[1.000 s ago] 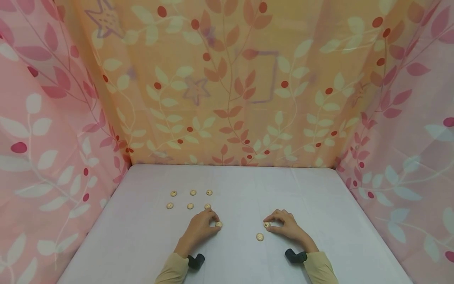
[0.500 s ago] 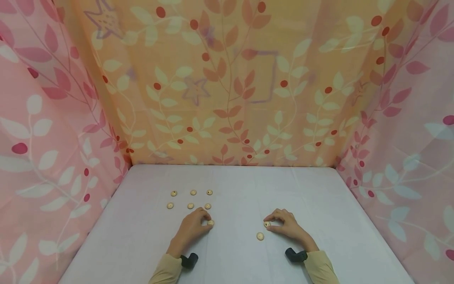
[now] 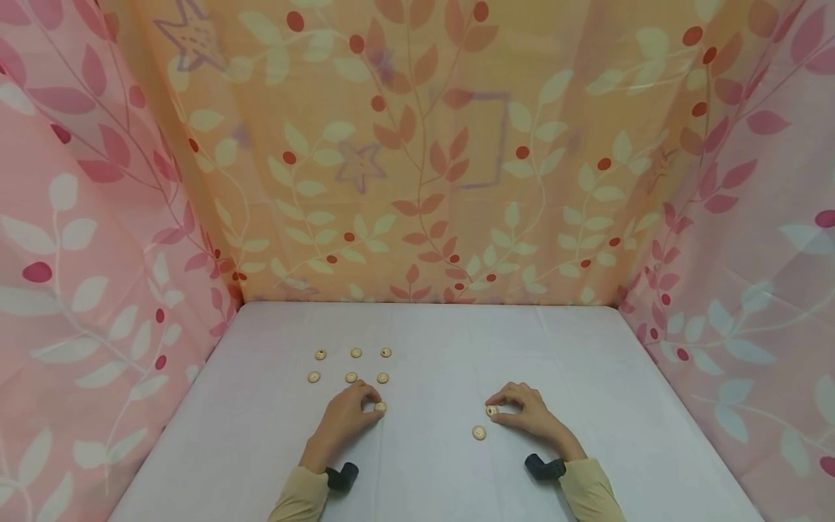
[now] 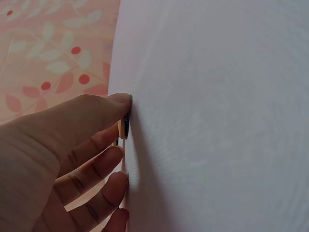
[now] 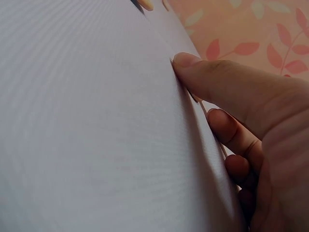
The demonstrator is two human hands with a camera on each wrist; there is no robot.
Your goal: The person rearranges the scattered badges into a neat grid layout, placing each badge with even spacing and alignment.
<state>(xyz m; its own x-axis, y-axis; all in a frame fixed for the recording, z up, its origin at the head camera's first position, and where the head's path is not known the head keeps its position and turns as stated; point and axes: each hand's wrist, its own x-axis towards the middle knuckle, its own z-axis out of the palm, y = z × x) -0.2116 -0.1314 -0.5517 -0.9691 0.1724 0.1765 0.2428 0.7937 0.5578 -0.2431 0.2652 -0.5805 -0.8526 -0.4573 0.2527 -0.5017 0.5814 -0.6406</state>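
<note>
My left hand pinches a small round wooden disc between thumb and fingers, low at the white tabletop. From the left wrist, that disc shows edge-on as a tan rim with a dark underside, partly covered by the thumb. Further right, my right hand holds a second marked disc the same way. Its thumb hides most of that disc in the right wrist view. One loose disc lies just below and left of the right fingertips.
Several similar discs lie in two rows beyond the left hand, among them a back-left disc and a front-right disc. Leaf-patterned curtains, an orange one behind and pink ones at the sides, enclose the white table.
My left hand has slid left with its disc, ending just below the front row's right-hand disc. The right hand and its disc have stayed in place.
</note>
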